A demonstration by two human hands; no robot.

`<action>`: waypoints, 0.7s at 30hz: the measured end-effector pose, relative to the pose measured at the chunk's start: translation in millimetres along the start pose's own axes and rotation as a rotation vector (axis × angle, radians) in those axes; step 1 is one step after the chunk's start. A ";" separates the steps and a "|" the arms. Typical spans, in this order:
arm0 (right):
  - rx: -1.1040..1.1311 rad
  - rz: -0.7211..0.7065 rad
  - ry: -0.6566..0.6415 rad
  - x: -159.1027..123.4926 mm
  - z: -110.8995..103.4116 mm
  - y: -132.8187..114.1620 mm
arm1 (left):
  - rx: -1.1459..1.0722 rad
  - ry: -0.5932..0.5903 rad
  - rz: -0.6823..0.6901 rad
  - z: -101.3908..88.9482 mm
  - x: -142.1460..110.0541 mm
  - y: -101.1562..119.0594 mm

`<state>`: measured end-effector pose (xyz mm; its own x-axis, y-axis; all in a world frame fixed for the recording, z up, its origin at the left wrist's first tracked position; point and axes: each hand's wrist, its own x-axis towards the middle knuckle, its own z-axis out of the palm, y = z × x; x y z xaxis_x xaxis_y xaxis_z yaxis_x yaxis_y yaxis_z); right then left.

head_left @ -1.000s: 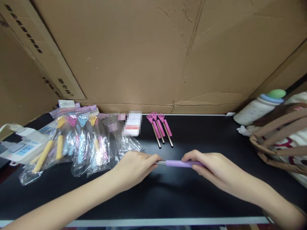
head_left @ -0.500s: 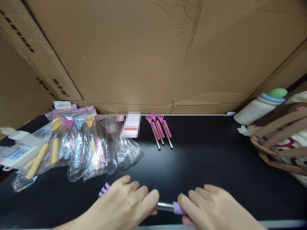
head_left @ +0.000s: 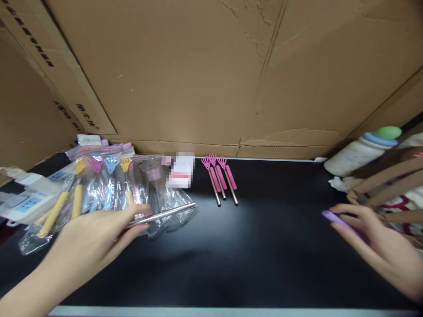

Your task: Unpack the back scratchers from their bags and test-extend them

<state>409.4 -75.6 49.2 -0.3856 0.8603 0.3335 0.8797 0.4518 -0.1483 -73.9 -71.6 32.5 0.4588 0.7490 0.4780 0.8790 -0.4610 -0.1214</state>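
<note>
My left hand (head_left: 102,233) is closed around a back scratcher, whose bare metal rod (head_left: 168,213) sticks out to the right over the plastic bags; its head is hidden by the hand. Far to the right, my right hand (head_left: 380,246) pinches a purple handle sleeve (head_left: 337,219) between thumb and fingers, apart from the rod. At the back of the black table lie three pink back scratchers (head_left: 223,178), metal rods bare, with loose pink handle sleeves (head_left: 231,177) beside them.
Clear bags with yellow, pink and blue back scratchers (head_left: 110,169) lie at left, near a white power strip (head_left: 28,204). A blurred label (head_left: 181,169) stands behind. At right are a white bottle (head_left: 355,156) and a brown-handled bag (head_left: 396,187). Cardboard (head_left: 185,75) walls the back.
The purple sleeve has come off the metal rod. My left hand has moved left and up with the back scratcher; my right hand has moved right and up with the sleeve.
</note>
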 end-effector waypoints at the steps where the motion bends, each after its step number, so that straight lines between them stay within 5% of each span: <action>1: 0.033 0.022 -0.028 12.6 11.8 1.8 | 0.031 -0.007 0.065 1.3 15.6 6.9; 6: 0.184 0.047 -0.165 80.9 66.4 2.9 | 0.100 0.101 0.309 14.3 82.2 24.5; 13: 0.051 0.106 -0.131 148.4 122.4 4.6 | 0.073 0.218 0.333 44.1 142.8 45.0; 21: 0.006 0.167 -0.254 187.4 143.6 3.1 | -0.087 0.039 0.569 119.2 202.4 80.1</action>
<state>299.9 121.0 -22.4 -0.2939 0.9539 0.0607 0.9354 0.3001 -0.1871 104.8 99.8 15.8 0.8499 0.3540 0.3904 0.4804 -0.8249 -0.2978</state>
